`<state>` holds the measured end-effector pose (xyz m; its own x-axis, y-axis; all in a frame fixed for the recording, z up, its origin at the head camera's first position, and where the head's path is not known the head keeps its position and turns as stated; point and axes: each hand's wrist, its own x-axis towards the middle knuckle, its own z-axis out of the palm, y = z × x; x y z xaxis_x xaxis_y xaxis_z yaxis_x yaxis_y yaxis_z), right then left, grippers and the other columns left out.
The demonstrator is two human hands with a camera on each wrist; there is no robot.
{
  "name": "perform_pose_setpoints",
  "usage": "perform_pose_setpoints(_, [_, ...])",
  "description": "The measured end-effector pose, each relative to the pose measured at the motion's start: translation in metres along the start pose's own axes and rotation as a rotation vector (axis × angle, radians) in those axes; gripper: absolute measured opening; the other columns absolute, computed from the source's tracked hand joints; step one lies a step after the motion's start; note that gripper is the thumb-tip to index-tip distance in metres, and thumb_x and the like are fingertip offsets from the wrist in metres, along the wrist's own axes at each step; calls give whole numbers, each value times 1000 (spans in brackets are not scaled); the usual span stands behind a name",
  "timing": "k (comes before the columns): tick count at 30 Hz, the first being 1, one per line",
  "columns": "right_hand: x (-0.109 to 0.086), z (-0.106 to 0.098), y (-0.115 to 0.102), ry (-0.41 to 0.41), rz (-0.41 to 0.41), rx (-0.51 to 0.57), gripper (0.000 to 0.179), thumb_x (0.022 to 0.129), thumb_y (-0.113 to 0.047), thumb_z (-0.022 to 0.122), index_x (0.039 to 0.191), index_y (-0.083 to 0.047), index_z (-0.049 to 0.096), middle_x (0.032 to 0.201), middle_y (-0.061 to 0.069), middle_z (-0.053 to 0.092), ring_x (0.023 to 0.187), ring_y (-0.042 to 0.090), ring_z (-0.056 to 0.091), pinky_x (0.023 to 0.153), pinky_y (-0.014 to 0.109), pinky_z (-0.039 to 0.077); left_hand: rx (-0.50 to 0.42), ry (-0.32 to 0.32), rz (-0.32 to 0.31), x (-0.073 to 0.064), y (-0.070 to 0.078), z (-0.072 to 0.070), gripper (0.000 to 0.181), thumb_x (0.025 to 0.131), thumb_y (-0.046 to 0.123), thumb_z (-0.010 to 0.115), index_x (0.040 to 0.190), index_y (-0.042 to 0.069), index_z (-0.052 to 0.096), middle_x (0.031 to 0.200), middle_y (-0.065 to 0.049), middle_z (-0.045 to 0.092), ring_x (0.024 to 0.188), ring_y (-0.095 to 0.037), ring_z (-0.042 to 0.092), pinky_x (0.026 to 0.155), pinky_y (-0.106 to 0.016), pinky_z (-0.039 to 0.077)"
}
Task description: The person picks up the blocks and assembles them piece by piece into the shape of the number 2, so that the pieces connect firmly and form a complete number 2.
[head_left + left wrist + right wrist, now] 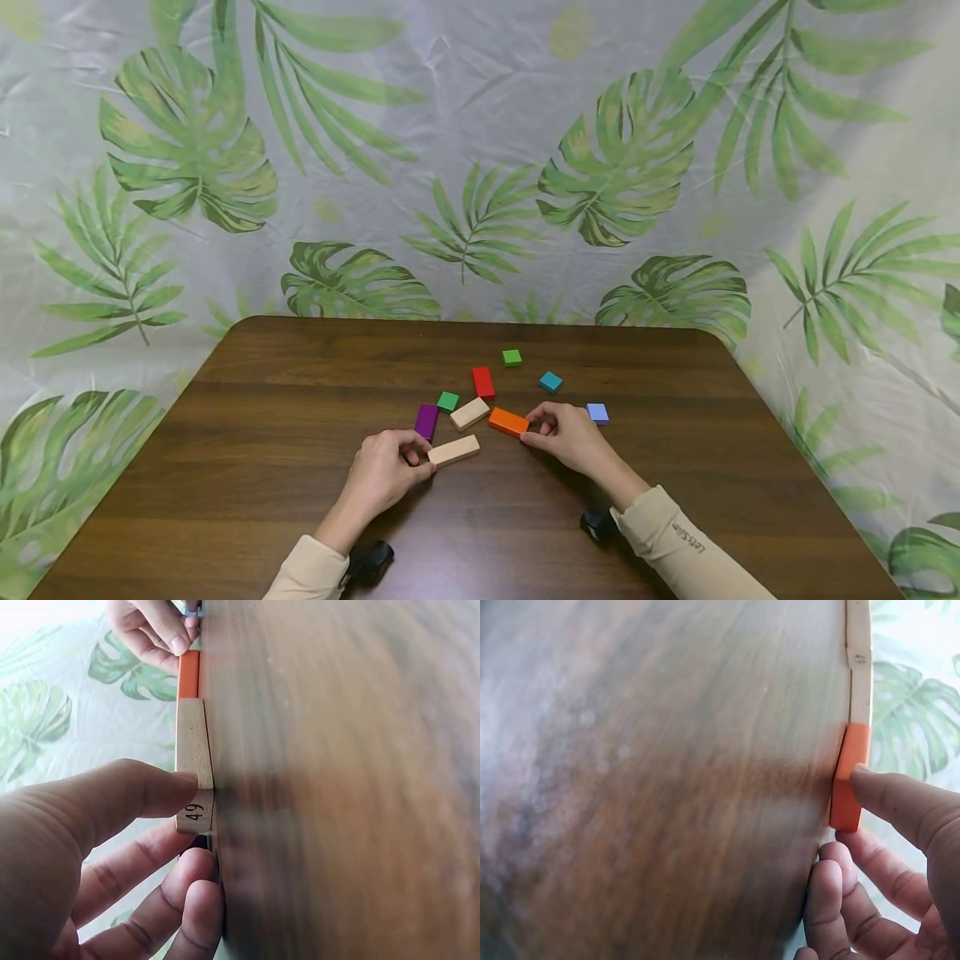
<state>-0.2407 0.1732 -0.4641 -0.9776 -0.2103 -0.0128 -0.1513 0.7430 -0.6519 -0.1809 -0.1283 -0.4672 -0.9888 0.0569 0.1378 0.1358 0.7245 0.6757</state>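
Observation:
My left hand (384, 473) pinches the near end of a plain wooden block (453, 451) between thumb and forefinger. In the left wrist view, the number 49 shows on that block's end face. My right hand (572, 435) pinches the right end of an orange block (508, 422), its other fingers curled beside it. A second plain wooden block (470, 413) lies between the two held ones, a little farther back. Just beyond the left fingertips is a purple block (426, 422), with a small green block (447, 402) at its far end.
Behind these lie a red block (483, 382), a light green block (512, 357) and a teal block (551, 382). A light blue block (597, 413) sits right of my right hand. The brown wooden table (247, 392) ends at a leaf-print cloth (480, 125).

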Motion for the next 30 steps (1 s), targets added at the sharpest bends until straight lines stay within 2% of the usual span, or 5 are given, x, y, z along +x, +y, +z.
perform_pose_setpoints(9, [-1, -2, -1, -10, -5, 4, 25, 94, -26, 84, 112, -9, 77, 78, -1, 62, 68, 12, 52, 62, 24, 41, -40, -32, 22, -1, -3, -3, 17, 78, 12, 94, 87, 19, 82, 70, 9, 62, 61, -5, 54, 64, -26, 44])
perform_pose_setpoints(22, [-1, -2, 0, -18, 2, 9, 25, 94, -25, 84, 112, -9, 78, 78, 0, 62, 69, 13, 53, 63, 24, 43, -79, -122, 107, 0, -12, -9, 16, 81, 11, 92, 93, 16, 83, 73, 8, 64, 65, -2, 55, 63, -20, 47])
perform_pose_setpoints(30, [-1, -4, 3, -36, -19, 18, 24, 95, -23, 83, 114, -8, 78, 79, 0, 63, 70, 13, 55, 64, 24, 46, -84, -135, 112, 0, -14, -11, 15, 82, 12, 92, 94, 15, 84, 73, 9, 65, 66, -2, 56, 64, -20, 47])
